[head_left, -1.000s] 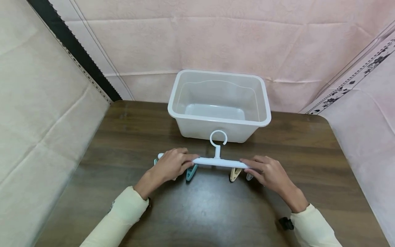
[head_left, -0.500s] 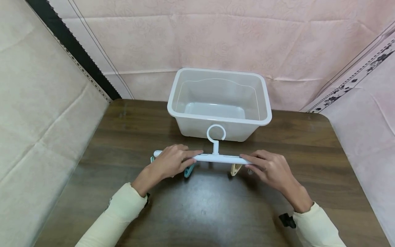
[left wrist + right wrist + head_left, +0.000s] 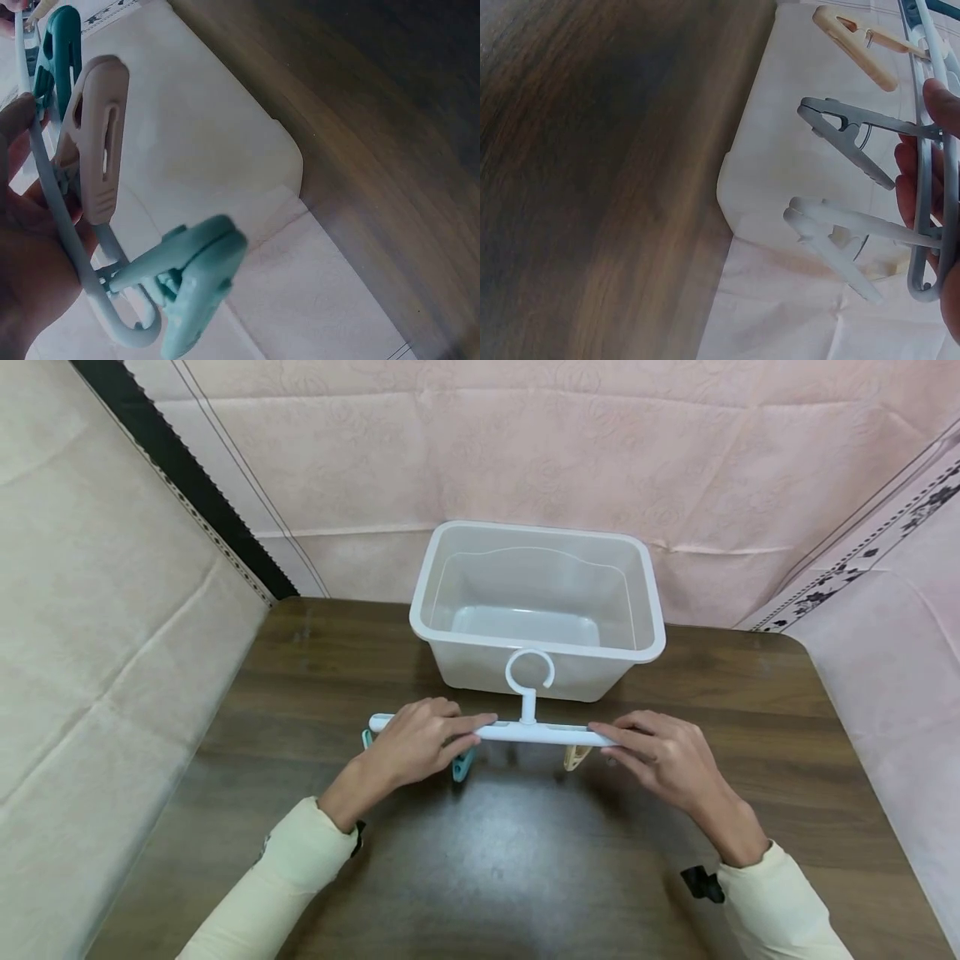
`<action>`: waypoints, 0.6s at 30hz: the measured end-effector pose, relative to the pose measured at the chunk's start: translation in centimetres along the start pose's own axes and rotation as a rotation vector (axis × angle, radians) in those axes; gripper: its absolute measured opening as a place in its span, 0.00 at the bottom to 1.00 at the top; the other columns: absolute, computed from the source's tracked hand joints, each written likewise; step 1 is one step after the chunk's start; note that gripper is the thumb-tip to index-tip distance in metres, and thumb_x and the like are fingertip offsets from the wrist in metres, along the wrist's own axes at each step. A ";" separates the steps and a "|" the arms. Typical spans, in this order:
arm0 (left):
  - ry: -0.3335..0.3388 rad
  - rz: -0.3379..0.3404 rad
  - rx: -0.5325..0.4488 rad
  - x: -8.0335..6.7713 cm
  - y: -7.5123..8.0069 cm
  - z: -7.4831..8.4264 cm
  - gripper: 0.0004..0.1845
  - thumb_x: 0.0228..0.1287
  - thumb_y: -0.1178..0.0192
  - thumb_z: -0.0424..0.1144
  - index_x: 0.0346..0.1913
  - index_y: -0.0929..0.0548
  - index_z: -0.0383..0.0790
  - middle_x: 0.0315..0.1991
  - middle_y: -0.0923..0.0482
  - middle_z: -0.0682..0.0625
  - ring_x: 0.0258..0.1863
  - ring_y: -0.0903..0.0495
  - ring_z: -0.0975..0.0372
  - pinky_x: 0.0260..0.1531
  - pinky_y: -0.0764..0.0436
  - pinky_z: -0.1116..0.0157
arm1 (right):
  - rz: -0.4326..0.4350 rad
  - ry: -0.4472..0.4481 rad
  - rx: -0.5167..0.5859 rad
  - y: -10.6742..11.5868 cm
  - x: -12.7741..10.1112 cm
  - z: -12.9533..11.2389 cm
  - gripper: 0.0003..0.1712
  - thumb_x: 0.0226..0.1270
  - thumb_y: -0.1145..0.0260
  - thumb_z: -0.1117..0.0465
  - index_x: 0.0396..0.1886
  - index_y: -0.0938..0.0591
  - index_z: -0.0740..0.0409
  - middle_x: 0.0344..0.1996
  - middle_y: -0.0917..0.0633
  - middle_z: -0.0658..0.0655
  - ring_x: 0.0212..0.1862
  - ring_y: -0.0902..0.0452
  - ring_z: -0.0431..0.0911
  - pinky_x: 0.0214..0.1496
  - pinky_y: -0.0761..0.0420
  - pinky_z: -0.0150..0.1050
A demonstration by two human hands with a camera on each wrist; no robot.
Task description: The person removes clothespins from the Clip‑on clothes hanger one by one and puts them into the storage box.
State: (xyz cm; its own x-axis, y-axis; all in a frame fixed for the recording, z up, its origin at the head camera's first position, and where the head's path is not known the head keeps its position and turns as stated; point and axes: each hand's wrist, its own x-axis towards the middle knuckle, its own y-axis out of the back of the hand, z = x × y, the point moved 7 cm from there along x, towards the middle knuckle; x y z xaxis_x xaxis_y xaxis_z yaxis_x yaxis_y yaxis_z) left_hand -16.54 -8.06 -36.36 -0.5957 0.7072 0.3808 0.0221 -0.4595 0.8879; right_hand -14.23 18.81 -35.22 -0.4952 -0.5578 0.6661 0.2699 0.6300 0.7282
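Head view: white hanger [image 3: 547, 733] on the near side of the pale tub [image 3: 480, 672], its bar running roughly along the tub's front wall, hook [image 3: 528, 705] standing up before that wall, seen against it. Left hand [image 3: 416, 739] and right hand [image 3: 667, 756] have the bar between them, both nearer the person than the tub. Each grip is clamped on the hanger — thumb and fingers closed about the bar.

Six pegs along the bar, all on the tub's near side. Left wrist view, from the outer end inward: light green peg [image 3: 211, 276], beige peg [image 3: 93, 142], dark teal peg [image 3: 66, 37]. Right wrist view, likewise: white peg [image 3: 829, 253], grey peg [image 3: 847, 142], cream peg [image 3: 855, 50]. Grey one sits close by the right fingers. Cannot tell whether any peg touches the desk [image 3: 487, 893].

Tub stands upright on the desk toward its far edge; pink cloth [image 3: 562, 468] hangs behind the tub. Pale sleeves [image 3: 307, 852] reach from the side opposite — cuffs well apart from the tub.
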 end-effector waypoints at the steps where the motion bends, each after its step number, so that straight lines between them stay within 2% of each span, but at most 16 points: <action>1: -0.010 0.014 0.011 0.0 0.1 0.0 0.19 0.68 0.34 0.40 0.60 0.15 0.46 0.25 0.26 0.52 0.24 0.29 0.62 0.23 0.29 0.66 | 0.002 0.001 -0.004 0.0 0.1 0.0 0.19 0.75 0.39 0.45 0.47 0.09 0.51 0.33 0.15 0.49 0.28 0.22 0.40 0.24 0.25 0.37; 6: -0.036 0.065 0.029 -0.1 0.5 0.1 0.19 0.66 0.33 0.39 0.60 0.15 0.46 0.29 0.21 0.50 0.27 0.25 0.60 0.27 0.26 0.64 | 0.009 0.017 -0.013 0.3 0.4 -0.1 0.18 0.75 0.39 0.46 0.46 0.09 0.51 0.32 0.15 0.50 0.28 0.21 0.41 0.25 0.24 0.38; 18: -0.055 0.102 0.065 0.4 2.3 0.8 0.19 0.65 0.31 0.39 0.59 0.14 0.46 0.31 0.18 0.49 0.30 0.21 0.58 0.30 0.22 0.63 | 0.007 0.051 -0.028 1.3 1.5 -0.4 0.21 0.76 0.41 0.45 0.47 0.09 0.52 0.33 0.14 0.50 0.29 0.19 0.42 0.27 0.21 0.41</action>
State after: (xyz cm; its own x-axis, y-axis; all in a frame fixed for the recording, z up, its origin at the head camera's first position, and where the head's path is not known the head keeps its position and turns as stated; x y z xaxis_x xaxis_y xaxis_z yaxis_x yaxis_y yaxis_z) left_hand -16.10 -8.38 -33.99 -0.5429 0.6879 0.4816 0.1330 -0.4958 0.8582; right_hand -14.30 18.57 -33.19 -0.4505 -0.5808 0.6781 0.2967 0.6189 0.7273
